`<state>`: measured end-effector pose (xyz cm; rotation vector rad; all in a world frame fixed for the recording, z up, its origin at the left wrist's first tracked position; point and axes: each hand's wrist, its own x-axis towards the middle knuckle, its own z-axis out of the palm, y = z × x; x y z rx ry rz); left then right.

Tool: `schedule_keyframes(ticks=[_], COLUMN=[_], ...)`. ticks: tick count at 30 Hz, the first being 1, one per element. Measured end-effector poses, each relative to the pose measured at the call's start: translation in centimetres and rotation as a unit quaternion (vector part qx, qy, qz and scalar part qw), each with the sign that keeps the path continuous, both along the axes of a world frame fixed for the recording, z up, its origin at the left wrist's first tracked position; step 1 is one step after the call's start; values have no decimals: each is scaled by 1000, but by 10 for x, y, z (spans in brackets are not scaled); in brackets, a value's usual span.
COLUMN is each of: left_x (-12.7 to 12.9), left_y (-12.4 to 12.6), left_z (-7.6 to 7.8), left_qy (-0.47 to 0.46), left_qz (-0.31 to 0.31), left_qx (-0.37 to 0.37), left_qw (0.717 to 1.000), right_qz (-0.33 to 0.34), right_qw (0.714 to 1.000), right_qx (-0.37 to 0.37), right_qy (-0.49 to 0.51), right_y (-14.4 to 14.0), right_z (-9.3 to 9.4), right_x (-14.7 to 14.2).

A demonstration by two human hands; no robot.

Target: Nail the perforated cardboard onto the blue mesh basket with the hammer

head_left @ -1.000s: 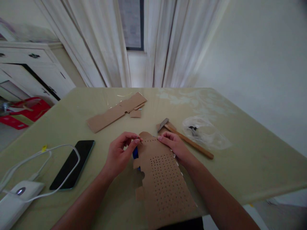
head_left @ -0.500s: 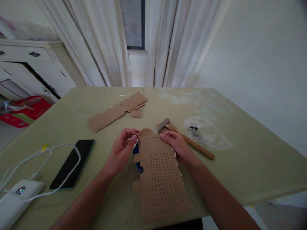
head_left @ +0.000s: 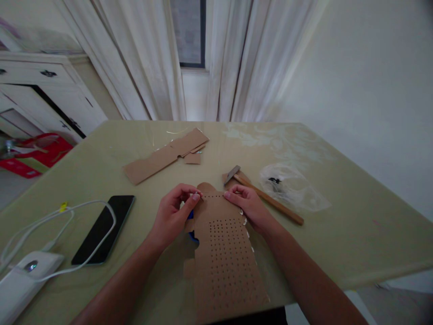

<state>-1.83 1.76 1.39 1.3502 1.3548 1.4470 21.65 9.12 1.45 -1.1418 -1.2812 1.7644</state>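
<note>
A cardboard piece (head_left: 223,253) punched with rows of small holes lies in front of me, its side tabs sticking out to the left. Over its upper left corner, my left hand (head_left: 174,212) pinches a small, thin, nail-like piece, mostly hidden by the fingertips, beside the short top row of holes. My right hand (head_left: 248,205) is closed on the cardboard's upper right edge, thumb on top. Part of a blue object (head_left: 191,215) shows from under the left edge; its kind is hidden. Just beyond my right hand lies a hammer (head_left: 270,198) with a wooden handle.
Long cardboard strips (head_left: 165,155) lie at the back of the table. A clear plastic bag (head_left: 294,187) with small dark pieces sits to the right. On the left are a phone (head_left: 101,232), a white cable (head_left: 111,221) and a white power strip (head_left: 30,280).
My left hand has moved slightly right, bringing its pinched fingertips from the cardboard's left edge onto its surface near the top row of holes. The right hand stays at the right edge.
</note>
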Motion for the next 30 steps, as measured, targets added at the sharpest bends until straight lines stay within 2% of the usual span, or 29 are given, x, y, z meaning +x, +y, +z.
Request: schedule_keyframes(ticks=[9,16,30], left_x=[-1,-1,-4], left_y=[0,-1,-2], left_z=[4,4,3], left_qy=[-5,-6,62], left_qz=[13,1,6], left_qx=[12,7,14], left_qw=[1000,1000,998], right_qz=[6,8,13], right_qw=[1000,1000,999], right_qx=[-15,4,21], right_qy=[26,-10,-27], right_y=[-1,-2,0], right_z=[3,0,2], right_x=[-1,-1,-1])
